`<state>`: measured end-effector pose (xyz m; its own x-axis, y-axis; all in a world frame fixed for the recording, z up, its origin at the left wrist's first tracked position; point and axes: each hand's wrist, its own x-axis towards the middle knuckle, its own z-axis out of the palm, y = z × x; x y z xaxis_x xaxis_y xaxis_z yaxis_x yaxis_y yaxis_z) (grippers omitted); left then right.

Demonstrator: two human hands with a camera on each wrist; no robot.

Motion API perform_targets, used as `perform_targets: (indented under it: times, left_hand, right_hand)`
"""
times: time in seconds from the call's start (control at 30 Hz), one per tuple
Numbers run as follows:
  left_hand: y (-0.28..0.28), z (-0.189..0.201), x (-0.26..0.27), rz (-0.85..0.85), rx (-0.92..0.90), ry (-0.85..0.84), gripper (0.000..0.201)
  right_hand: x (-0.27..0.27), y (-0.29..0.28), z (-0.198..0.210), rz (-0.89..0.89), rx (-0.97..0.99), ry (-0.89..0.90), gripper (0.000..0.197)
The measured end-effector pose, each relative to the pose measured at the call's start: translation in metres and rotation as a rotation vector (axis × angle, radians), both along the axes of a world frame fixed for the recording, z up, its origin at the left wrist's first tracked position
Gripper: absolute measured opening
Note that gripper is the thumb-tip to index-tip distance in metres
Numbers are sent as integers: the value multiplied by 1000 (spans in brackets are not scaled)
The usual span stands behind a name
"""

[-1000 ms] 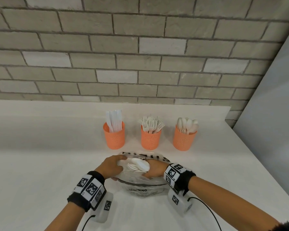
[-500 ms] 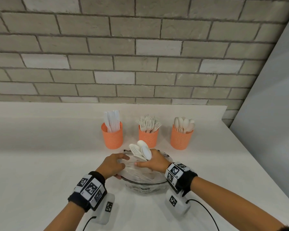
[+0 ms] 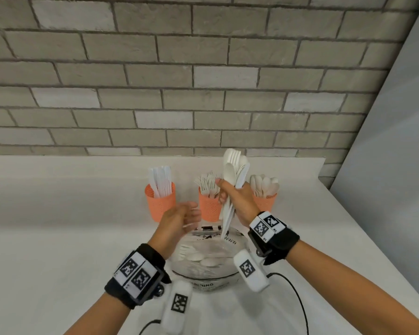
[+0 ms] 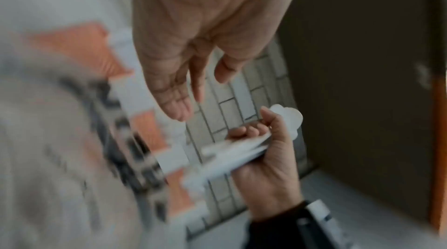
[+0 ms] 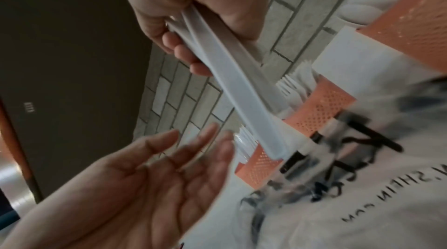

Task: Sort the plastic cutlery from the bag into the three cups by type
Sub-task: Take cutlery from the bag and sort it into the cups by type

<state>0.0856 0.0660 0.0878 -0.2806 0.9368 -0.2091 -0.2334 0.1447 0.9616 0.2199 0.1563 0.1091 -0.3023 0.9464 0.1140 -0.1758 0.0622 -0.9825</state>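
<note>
- Cutlery [image 3: 235, 180] sits bunched in the right hand [image 3: 237, 199], at the centre of the head view, raised above the bag [image 3: 203, 262] and in front of the fork cup [image 3: 209, 206].
- Right fingers [image 5: 184, 50] are curled tight round the handles; the left hand [image 3: 177, 221] hovers just beside, palm up, fingers relaxed and holding nothing.
- Risk: the bunch looks mixed, spoon bowls beside flat blades, so dropping it whole into 1 cup would mis-sort it.
- Risk: smooth, thin handles fan out below the fist; a looser grip could let 1 slide back into the bag or onto the bench [image 3: 58, 238].
- All 3 orange mesh cups look light and already full; a nudge could tip them.
- Bag is clear, crinkly film with black print; more white pieces lie inside.
</note>
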Motion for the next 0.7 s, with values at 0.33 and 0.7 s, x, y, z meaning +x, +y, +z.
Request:
perform_targets:
  times: [0.33, 0.7]
  left_hand:
    - [20, 1, 39, -170, -315, -905, 54]
    - [28, 21, 61, -146, -240, -695, 35]
  right_hand:
    - [-16, -22, 0, -166, 124, 8, 27]
    - [-20, -19, -24, -261, -11, -1, 11]
